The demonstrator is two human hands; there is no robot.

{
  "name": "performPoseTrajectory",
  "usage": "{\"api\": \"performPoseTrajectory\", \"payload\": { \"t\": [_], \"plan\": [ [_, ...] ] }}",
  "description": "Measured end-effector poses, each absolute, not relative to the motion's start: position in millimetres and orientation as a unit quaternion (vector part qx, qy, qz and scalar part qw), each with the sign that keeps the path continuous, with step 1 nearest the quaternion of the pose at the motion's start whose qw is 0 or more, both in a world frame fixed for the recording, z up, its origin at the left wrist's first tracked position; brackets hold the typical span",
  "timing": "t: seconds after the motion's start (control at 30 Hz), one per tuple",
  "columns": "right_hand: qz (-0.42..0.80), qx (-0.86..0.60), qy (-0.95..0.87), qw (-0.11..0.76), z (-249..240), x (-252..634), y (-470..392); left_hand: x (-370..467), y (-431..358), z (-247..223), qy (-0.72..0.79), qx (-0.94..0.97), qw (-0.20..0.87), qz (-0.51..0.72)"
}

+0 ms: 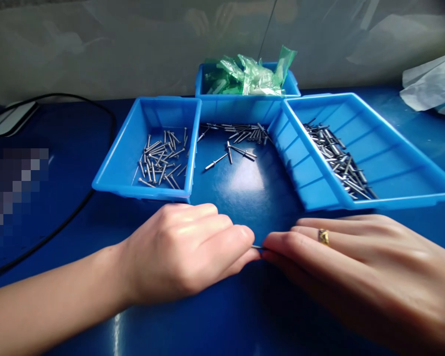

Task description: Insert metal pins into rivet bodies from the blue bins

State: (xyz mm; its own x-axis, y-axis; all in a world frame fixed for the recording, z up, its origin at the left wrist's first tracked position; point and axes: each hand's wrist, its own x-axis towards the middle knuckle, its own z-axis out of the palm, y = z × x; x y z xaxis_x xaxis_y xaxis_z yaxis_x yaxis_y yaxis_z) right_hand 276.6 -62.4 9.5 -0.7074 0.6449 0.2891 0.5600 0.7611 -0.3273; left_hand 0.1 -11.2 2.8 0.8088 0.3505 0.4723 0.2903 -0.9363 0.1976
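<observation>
My left hand (193,247) and my right hand (350,264) meet fingertip to fingertip in front of the blue bins, both pinched closed. Between them shows a short bit of a thin grey pin-like piece (257,246); the fingers hide the rest, so I cannot make out its exact kind. Beyond my left hand is a blue bin (144,189) holding silver screws (159,157). Past my right hand stands a larger blue bin (400,202) with a heap of pop rivets (341,163). Several loose pop rivets (244,132) lie on the blue table between the bins.
A back blue bin (241,106) holds crumpled green plastic packets (252,74). Along the left runs a black cable (74,215), near a white flat object (13,118). White crumpled wrapping (432,81) lies at the far right. A grey panel (133,44) rises behind the table.
</observation>
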Motion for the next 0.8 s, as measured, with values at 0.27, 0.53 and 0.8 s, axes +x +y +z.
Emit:
{"api": "performPoseTrajectory", "payload": {
  "t": [0.27, 0.53, 0.8],
  "plan": [
    [0.085, -0.339, -0.91, 0.223, 2.8, 278.8, -59.9, 3.5, -12.8, 0.6, 0.178, 0.936, 0.042, 0.302],
    [0.097, -0.323, -0.92, 0.2, 5.5, 276.3, -60.1, 0.3, -12.1, 7.0, 0.158, 0.939, 0.083, 0.295],
    [0.084, -0.328, -0.918, 0.205, 8.6, 273.0, -57.3, 1.3, -11.5, 2.0, 0.159, 0.945, 0.075, 0.275]
  ]
}}
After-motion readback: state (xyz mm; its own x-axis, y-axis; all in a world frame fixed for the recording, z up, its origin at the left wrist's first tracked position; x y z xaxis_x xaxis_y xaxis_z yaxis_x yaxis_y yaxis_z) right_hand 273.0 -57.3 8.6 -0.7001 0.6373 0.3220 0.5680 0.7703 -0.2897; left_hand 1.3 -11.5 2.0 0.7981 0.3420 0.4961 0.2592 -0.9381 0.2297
